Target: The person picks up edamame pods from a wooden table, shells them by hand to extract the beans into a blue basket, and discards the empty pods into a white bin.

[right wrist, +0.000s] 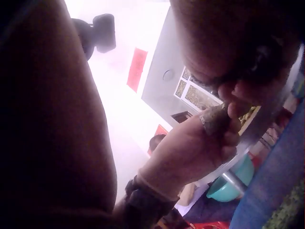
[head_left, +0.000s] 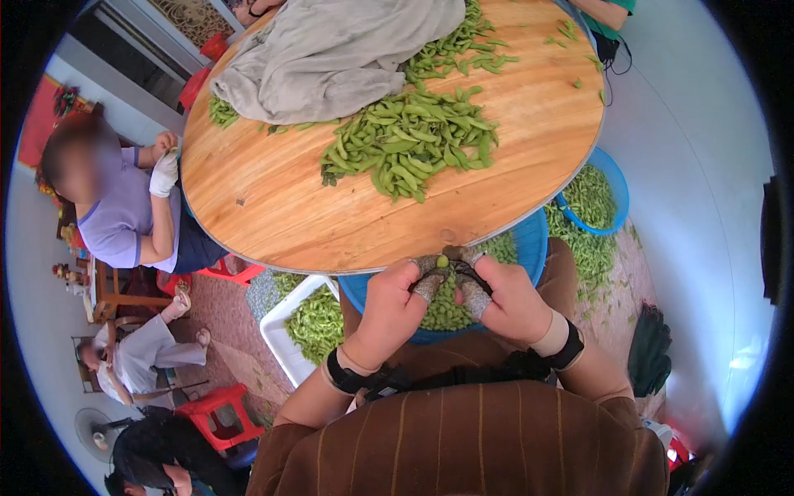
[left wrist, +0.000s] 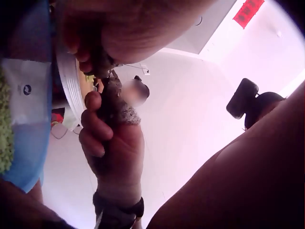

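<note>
Both hands meet above a blue basin (head_left: 534, 240) of green beans at the table's edge. The left hand (head_left: 392, 302) and right hand (head_left: 511, 299) have grey coverings on thumbs and fingertips. Between their fingertips a small green pod (head_left: 442, 261) is pinched from both sides. In the left wrist view one hand (left wrist: 119, 148) shows curled fingers close to the other; in the right wrist view a hand (right wrist: 183, 152) also has curled fingers, the pod itself hidden. Shelled beans (head_left: 447, 312) lie in the basin below the hands.
Pods (head_left: 413, 140) are heaped on the round wooden table (head_left: 273, 223) beside a grey cloth (head_left: 314, 58). A white tray (head_left: 289, 351) of beans is at left, a blue-rimmed basket (head_left: 622, 198) and spilled pods at right. A seated person (head_left: 124, 207) is at the table's left; red stools stand nearby.
</note>
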Action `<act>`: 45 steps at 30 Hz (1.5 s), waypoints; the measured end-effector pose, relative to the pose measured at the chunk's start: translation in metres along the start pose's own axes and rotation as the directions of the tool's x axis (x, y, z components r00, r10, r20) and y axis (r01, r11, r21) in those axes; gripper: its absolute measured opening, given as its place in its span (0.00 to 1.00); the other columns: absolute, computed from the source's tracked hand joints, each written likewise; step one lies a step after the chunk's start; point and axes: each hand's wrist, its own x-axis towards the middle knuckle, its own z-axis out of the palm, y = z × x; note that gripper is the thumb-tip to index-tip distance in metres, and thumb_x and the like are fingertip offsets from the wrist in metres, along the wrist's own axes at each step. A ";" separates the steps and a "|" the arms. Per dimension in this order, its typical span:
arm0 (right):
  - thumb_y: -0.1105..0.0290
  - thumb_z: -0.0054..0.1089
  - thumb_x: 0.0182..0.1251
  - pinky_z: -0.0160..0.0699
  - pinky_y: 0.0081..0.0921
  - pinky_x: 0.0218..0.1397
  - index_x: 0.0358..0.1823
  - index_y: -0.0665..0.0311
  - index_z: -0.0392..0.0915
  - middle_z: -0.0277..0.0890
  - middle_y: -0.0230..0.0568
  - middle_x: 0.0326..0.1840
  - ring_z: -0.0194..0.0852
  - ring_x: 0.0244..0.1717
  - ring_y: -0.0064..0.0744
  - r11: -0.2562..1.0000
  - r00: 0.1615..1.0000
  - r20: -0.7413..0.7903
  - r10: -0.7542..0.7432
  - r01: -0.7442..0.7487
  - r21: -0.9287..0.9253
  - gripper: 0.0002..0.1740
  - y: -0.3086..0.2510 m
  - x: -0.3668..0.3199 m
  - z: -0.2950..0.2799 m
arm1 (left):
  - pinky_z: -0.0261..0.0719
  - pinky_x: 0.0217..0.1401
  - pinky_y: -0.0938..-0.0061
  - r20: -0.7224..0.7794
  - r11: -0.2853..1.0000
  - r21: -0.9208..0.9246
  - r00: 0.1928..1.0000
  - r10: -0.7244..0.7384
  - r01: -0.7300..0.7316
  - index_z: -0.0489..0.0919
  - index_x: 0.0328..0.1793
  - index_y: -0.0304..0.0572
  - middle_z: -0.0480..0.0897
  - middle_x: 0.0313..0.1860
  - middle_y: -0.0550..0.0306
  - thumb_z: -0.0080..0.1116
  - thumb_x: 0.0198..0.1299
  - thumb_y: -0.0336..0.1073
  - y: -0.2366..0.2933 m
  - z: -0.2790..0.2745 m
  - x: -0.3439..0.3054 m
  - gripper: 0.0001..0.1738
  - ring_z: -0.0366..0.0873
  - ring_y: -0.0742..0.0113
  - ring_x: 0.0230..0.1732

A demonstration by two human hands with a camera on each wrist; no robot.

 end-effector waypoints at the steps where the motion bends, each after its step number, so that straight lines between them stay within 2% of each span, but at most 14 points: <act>1: 0.71 0.58 0.56 0.73 0.40 0.34 0.40 0.67 0.69 0.72 0.58 0.31 0.72 0.35 0.62 1.000 1.000 0.009 0.004 -0.004 0.005 0.12 0.000 -0.001 -0.001 | 0.75 0.38 0.69 0.004 1.000 -0.001 1.000 0.001 -0.001 0.79 0.42 0.35 0.78 0.30 0.44 0.53 0.50 0.24 0.000 0.000 0.000 0.12 0.78 0.51 0.33; 10: 0.74 0.57 0.58 0.74 0.29 0.32 0.51 0.66 0.73 0.75 0.45 0.27 0.76 0.27 0.35 0.982 0.995 0.083 0.055 -0.069 0.177 0.18 0.005 0.000 -0.004 | 0.72 0.32 0.65 0.056 0.898 0.389 0.978 0.200 -0.206 0.77 0.34 0.35 0.73 0.25 0.42 0.58 0.46 0.26 -0.004 -0.003 0.001 0.07 0.74 0.42 0.29; 13: 0.74 0.57 0.58 0.73 0.25 0.32 0.50 0.65 0.73 0.74 0.39 0.27 0.73 0.27 0.28 0.832 0.919 0.275 0.284 -0.378 0.406 0.16 -0.006 0.004 -0.013 | 0.70 0.30 0.59 0.079 0.878 0.379 0.956 0.283 -0.292 0.70 0.27 0.35 0.71 0.24 0.49 0.52 0.44 0.21 -0.005 -0.003 -0.001 0.04 0.72 0.47 0.28; 14: 0.74 0.57 0.58 0.73 0.25 0.32 0.50 0.65 0.73 0.74 0.39 0.27 0.73 0.27 0.28 0.831 0.918 0.275 0.285 -0.380 0.406 0.16 -0.005 0.003 -0.014 | 0.70 0.29 0.64 0.130 0.999 -0.030 0.991 -0.024 0.028 0.72 0.29 0.37 0.71 0.24 0.55 0.53 0.50 0.23 -0.003 -0.003 -0.002 0.02 0.72 0.55 0.28; 17: 0.74 0.55 0.60 0.72 0.24 0.31 0.50 0.64 0.73 0.71 0.34 0.25 0.72 0.28 0.22 0.480 0.830 0.483 0.279 -0.556 0.679 0.16 -0.004 -0.002 -0.013 | 0.67 0.29 0.73 0.459 0.536 -0.663 0.849 -0.261 0.523 0.74 0.36 0.41 0.71 0.26 0.63 0.52 0.61 0.30 -0.009 -0.005 -0.004 0.03 0.69 0.69 0.28; 18: 0.75 0.55 0.59 0.72 0.27 0.30 0.50 0.64 0.73 0.71 0.36 0.25 0.73 0.27 0.27 0.723 0.919 0.319 0.233 -0.383 0.575 0.16 -0.004 -0.003 -0.008 | 0.66 0.29 0.78 0.593 0.137 -0.777 0.787 -0.171 0.615 0.75 0.40 0.42 0.71 0.27 0.66 0.50 0.66 0.34 -0.014 -0.005 -0.005 0.05 0.67 0.75 0.28; 21: 0.75 0.54 0.56 0.73 0.34 0.29 0.50 0.65 0.72 0.71 0.43 0.24 0.75 0.27 0.40 0.995 0.996 0.081 -0.042 0.035 0.091 0.18 0.012 -0.006 0.001 | 0.63 0.30 0.83 0.546 0.028 -0.836 0.835 -0.060 0.548 0.73 0.46 0.43 0.73 0.28 0.64 0.50 0.66 0.35 -0.031 0.007 -0.009 0.07 0.67 0.76 0.28; 22: 0.75 0.54 0.54 0.73 0.38 0.30 0.49 0.66 0.71 0.72 0.48 0.25 0.75 0.27 0.48 0.940 0.970 0.060 -0.237 0.244 -0.239 0.19 0.018 -0.007 0.002 | 0.63 0.30 0.83 0.548 0.026 -0.835 0.834 -0.060 0.550 0.73 0.46 0.43 0.73 0.28 0.64 0.50 0.66 0.35 -0.033 0.008 -0.010 0.07 0.67 0.76 0.28; 25: 0.74 0.56 0.50 0.72 0.44 0.33 0.42 0.67 0.71 0.73 0.56 0.28 0.72 0.32 0.59 0.981 0.997 0.062 -0.042 0.053 -0.188 0.16 0.021 -0.009 0.004 | 0.63 0.30 0.84 0.527 0.198 -0.787 0.803 -0.277 0.585 0.75 0.43 0.42 0.73 0.27 0.65 0.49 0.66 0.33 -0.031 0.006 -0.011 0.05 0.65 0.77 0.27; 27: 0.73 0.56 0.49 0.72 0.45 0.33 0.39 0.67 0.70 0.72 0.57 0.28 0.72 0.32 0.59 0.982 0.996 0.078 0.047 -0.031 -0.186 0.14 0.022 -0.010 0.001 | 0.64 0.31 0.84 0.350 0.696 -0.525 0.870 -0.347 0.489 0.77 0.39 0.41 0.73 0.26 0.66 0.48 0.66 0.30 -0.021 0.005 -0.009 0.06 0.65 0.79 0.27; 33: 0.72 0.57 0.50 0.71 0.47 0.32 0.33 0.67 0.66 0.71 0.57 0.25 0.72 0.30 0.60 0.967 1.000 0.009 0.021 -0.018 -0.254 0.12 0.003 0.005 -0.007 | 0.68 0.32 0.82 0.217 0.893 -0.328 0.945 -0.246 0.308 0.77 0.42 0.37 0.75 0.26 0.65 0.53 0.60 0.28 -0.037 -0.003 -0.022 0.05 0.68 0.78 0.29; 37: 0.71 0.58 0.50 0.72 0.46 0.32 0.35 0.67 0.66 0.71 0.54 0.26 0.72 0.30 0.58 0.959 0.972 -0.193 -0.132 0.076 -0.272 0.13 -0.005 0.049 0.003 | 0.74 0.37 0.77 0.063 0.933 -0.031 0.932 -0.357 0.360 0.75 0.53 0.36 0.80 0.31 0.58 0.55 0.58 0.28 -0.060 -0.036 -0.059 0.15 0.76 0.68 0.32; 39: 0.72 0.58 0.50 0.73 0.45 0.32 0.35 0.66 0.66 0.71 0.53 0.29 0.73 0.31 0.58 0.930 0.958 -0.235 -0.164 0.072 -0.360 0.13 -0.006 0.075 0.008 | 0.76 0.39 0.62 -0.123 0.841 0.501 0.978 -0.166 0.205 0.77 0.49 0.39 0.79 0.32 0.44 0.58 0.50 0.25 -0.086 -0.054 -0.084 0.17 0.78 0.51 0.33; 45: 0.73 0.57 0.52 0.75 0.44 0.33 0.36 0.65 0.66 0.72 0.51 0.34 0.75 0.32 0.54 0.856 0.913 -0.327 -0.243 0.043 -0.516 0.12 0.005 0.122 0.025 | 0.75 0.41 0.57 -0.316 0.700 0.635 0.937 -0.149 0.325 0.77 0.49 0.37 0.77 0.35 0.41 0.59 0.49 0.28 -0.062 -0.089 -0.107 0.18 0.76 0.44 0.37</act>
